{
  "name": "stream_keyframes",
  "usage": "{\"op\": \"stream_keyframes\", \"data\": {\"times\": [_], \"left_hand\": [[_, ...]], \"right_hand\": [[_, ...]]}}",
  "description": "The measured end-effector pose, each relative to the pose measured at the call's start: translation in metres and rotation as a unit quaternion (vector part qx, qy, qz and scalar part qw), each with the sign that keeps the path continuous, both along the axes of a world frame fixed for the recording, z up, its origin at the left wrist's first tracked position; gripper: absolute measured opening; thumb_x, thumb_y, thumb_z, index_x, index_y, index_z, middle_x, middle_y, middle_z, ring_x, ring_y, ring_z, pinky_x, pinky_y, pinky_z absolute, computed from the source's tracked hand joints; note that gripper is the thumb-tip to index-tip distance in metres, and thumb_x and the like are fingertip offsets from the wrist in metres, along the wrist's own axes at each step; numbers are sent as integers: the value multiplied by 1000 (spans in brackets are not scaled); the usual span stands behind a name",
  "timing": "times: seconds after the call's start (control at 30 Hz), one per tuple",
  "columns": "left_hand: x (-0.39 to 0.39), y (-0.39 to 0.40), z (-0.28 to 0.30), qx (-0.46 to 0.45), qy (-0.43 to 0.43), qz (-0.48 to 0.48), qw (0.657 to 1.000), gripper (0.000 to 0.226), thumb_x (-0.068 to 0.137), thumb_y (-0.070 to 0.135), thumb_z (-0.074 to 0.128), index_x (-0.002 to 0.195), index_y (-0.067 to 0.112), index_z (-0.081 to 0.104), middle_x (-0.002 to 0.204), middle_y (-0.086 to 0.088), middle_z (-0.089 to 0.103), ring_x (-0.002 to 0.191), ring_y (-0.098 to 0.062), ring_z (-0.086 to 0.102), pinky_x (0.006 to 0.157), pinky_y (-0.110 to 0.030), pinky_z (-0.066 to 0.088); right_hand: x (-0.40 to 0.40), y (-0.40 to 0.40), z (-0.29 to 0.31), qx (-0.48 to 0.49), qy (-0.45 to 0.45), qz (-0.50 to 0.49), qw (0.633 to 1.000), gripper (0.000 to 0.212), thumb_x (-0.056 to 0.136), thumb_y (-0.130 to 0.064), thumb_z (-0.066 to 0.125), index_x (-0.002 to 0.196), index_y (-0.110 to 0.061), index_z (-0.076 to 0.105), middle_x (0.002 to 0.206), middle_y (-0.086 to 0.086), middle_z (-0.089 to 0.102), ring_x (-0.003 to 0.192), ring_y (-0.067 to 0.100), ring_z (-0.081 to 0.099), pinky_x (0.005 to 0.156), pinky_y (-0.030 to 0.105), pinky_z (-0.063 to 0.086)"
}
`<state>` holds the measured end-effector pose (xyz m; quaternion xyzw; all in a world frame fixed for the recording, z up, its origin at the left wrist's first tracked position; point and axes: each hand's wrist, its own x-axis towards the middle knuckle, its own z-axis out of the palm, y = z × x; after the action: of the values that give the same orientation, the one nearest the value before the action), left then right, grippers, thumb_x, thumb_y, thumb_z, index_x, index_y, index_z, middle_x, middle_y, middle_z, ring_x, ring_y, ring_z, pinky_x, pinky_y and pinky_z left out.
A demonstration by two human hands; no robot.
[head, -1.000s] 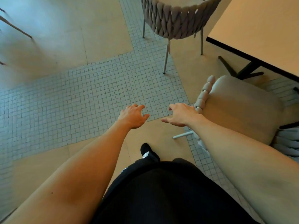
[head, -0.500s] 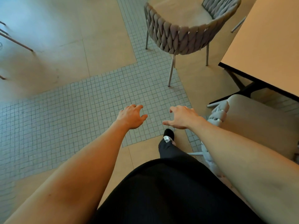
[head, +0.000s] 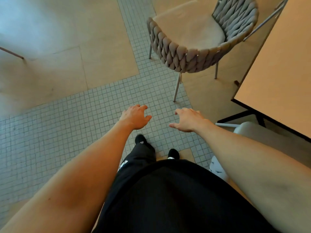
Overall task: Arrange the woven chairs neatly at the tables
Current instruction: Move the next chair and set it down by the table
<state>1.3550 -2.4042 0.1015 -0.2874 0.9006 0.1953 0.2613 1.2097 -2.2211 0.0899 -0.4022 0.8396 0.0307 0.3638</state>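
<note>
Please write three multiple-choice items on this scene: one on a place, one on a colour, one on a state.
1. Where does the woven chair ahead stand relative to the table?
A. to its left
B. on top of it
C. tucked under it

2. What colour is the chair's woven back?
A. red
B. grey
C. black

3. What are the left hand and right hand doing?
A. gripping the chair
B. pressing on the table
C. reaching forward, holding nothing

Answers:
1 A, the chair stands on the floor left of the tabletop.
2 B, the plaited bands are grey.
3 C, both hands hang over the tiles with fingers loosely spread.
</note>
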Motion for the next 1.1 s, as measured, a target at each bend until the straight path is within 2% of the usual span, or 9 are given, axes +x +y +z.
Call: {"op": "stream_keyframes", "data": {"times": [0.23, 0.47, 0.6, 0.7, 0.9, 1.1], "left_hand": [[-74, -78, -12, -14, 6, -40, 999, 63, 97, 60, 44, 148, 23, 41, 147, -7, 48, 134, -29, 45, 108, -54, 38], [-157, -169, -10, -20, 15, -104, 994, 57, 99, 55, 43, 145, 21, 45, 142, -7, 52, 131, -29, 48, 107, -51, 38], [-199, -208, -6, -12, 11, -133, 991, 56, 100, 54, 44, 145, 21, 45, 142, -7, 52, 131, -29, 48, 105, -51, 39], [-229, -225, -3, -9, 12, -151, 988, 55, 100, 53, 44, 144, 21, 46, 143, -7, 51, 131, -29, 48, 105, -51, 39], [-284, -237, -9, -3, 13, -184, 983, 55, 99, 54, 45, 143, 21, 46, 142, -7, 51, 131, -29, 48, 105, -52, 39], [-336, -232, -32, -14, 23, -207, 978, 55, 97, 52, 51, 143, 21, 46, 143, -8, 49, 134, -30, 43, 106, -53, 39]], "right_hand": [[-63, -71, -11, -35, 48, -34, 998, 81, 88, -75, 56, 148, -22, 43, 149, 5, 49, 139, 29, 41, 112, 51, 36], [-128, -160, -3, -23, 49, -93, 994, 69, 89, -69, 59, 137, -22, 49, 139, 6, 55, 132, 30, 47, 107, 51, 39], [-156, -200, 3, -34, 57, -131, 989, 71, 90, -67, 60, 141, -20, 48, 142, 7, 54, 133, 31, 47, 108, 51, 40], [-177, -220, 7, -40, 67, -141, 987, 72, 90, -66, 61, 142, -19, 48, 143, 9, 55, 133, 33, 48, 108, 52, 41], [-222, -232, 1, -28, 73, -149, 986, 67, 88, -69, 60, 133, -21, 52, 134, 7, 59, 128, 31, 51, 105, 52, 41], [-273, -223, -23, -15, 73, -137, 988, 68, 90, -67, 60, 137, -20, 47, 136, 8, 60, 126, 33, 53, 105, 53, 41]]}}
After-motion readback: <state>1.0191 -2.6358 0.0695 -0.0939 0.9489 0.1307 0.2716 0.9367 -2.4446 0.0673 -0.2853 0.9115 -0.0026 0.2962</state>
